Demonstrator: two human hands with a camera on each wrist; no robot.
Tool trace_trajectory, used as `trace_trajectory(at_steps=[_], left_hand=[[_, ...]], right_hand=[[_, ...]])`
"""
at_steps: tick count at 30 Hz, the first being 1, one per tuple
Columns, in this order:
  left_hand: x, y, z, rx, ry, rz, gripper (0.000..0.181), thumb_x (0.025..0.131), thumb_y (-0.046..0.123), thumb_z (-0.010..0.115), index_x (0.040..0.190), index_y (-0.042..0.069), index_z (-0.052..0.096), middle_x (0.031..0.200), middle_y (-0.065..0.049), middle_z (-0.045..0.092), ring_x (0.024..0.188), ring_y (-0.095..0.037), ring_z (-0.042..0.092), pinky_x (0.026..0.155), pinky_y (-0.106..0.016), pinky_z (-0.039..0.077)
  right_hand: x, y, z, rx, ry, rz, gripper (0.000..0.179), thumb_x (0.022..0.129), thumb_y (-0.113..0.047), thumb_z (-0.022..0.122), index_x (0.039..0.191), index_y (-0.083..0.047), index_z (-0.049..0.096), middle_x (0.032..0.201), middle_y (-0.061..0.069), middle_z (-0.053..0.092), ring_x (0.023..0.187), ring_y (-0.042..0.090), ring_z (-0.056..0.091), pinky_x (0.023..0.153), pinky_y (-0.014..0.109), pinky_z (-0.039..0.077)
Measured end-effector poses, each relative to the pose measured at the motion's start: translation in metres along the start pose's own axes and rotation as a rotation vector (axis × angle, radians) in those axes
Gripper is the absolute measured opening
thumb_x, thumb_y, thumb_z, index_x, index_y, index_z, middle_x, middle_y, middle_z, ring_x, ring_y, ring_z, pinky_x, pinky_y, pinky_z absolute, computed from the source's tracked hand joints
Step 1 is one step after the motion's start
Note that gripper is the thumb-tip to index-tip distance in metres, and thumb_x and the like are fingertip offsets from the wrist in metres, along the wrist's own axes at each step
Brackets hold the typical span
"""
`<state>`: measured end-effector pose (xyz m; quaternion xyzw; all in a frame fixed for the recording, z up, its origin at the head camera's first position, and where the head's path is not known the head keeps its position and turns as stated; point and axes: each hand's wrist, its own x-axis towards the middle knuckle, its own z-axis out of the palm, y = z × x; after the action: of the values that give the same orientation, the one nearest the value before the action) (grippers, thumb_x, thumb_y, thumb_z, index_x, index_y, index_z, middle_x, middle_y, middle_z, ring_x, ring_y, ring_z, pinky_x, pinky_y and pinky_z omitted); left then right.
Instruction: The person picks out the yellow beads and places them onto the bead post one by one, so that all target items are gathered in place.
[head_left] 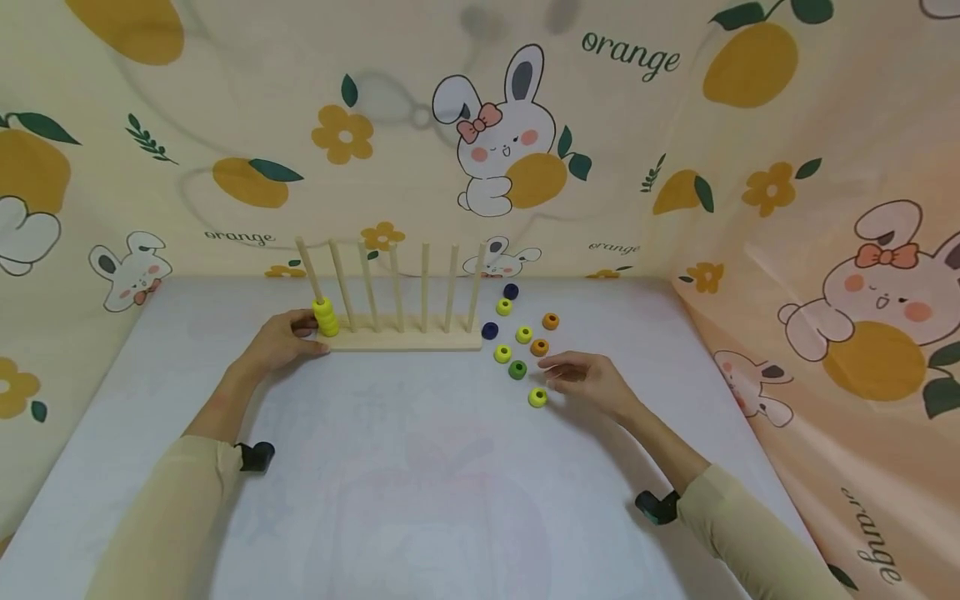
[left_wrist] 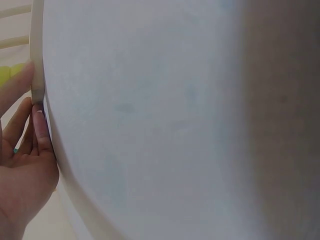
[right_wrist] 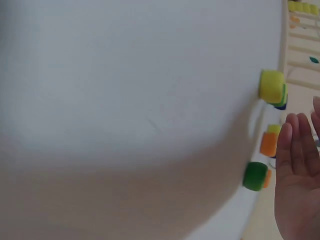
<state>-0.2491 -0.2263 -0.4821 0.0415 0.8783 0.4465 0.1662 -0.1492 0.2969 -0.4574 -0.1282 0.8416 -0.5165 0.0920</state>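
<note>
A wooden peg rack (head_left: 405, 342) with several upright pegs stands near the back of the table. Yellow beads (head_left: 326, 318) are stacked on its leftmost peg. My left hand (head_left: 285, 340) holds the left end of the rack's base, thumb at the front edge and fingers round the end; in the left wrist view the fingers (left_wrist: 20, 82) lie against the base. Over the table to the right, my right hand (head_left: 588, 382) has nothing in it, its fingertips beside an orange bead (head_left: 539, 347) and a yellow bead (head_left: 537, 397). A green bead (head_left: 517, 369) lies just left of them.
More loose beads lie right of the rack: a dark blue bead (head_left: 490, 331) by its right end, another dark blue bead (head_left: 511, 292) farther back, several yellow ones and a second orange bead (head_left: 551, 322). Printed cloth (head_left: 405, 192) hangs behind the white table (head_left: 420, 433) and along its sides.
</note>
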Motion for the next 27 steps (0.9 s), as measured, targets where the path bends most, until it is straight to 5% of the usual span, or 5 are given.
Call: trace_trajectory(at_steps=[15, 27], left_hand=[[-0.002, 0.003, -0.001, 0.0, 0.007, 0.006, 0.081, 0.087, 0.017, 0.078, 0.15, -0.006, 0.033, 0.146, -0.026, 0.044, 0.133, -0.041, 0.043, 0.114, -0.051, 0.034], [-0.002, 0.002, 0.0, 0.007, 0.006, 0.006, 0.081, 0.087, 0.018, 0.078, 0.15, -0.006, 0.033, 0.146, -0.026, 0.045, 0.133, -0.041, 0.043, 0.114, -0.051, 0.034]], right_hand=[[-0.007, 0.014, 0.015, -0.102, -0.063, 0.087, 0.033, 0.085, -0.011, 0.077, 0.117, -0.016, 0.073, 0.116, -0.001, 0.07, 0.109, 0.021, 0.063, 0.091, 0.029, 0.054], [-0.008, 0.02, 0.024, -0.14, -0.014, 0.101, 0.03, 0.084, -0.02, 0.081, 0.114, -0.023, 0.076, 0.115, -0.005, 0.071, 0.109, 0.016, 0.063, 0.091, 0.029, 0.053]])
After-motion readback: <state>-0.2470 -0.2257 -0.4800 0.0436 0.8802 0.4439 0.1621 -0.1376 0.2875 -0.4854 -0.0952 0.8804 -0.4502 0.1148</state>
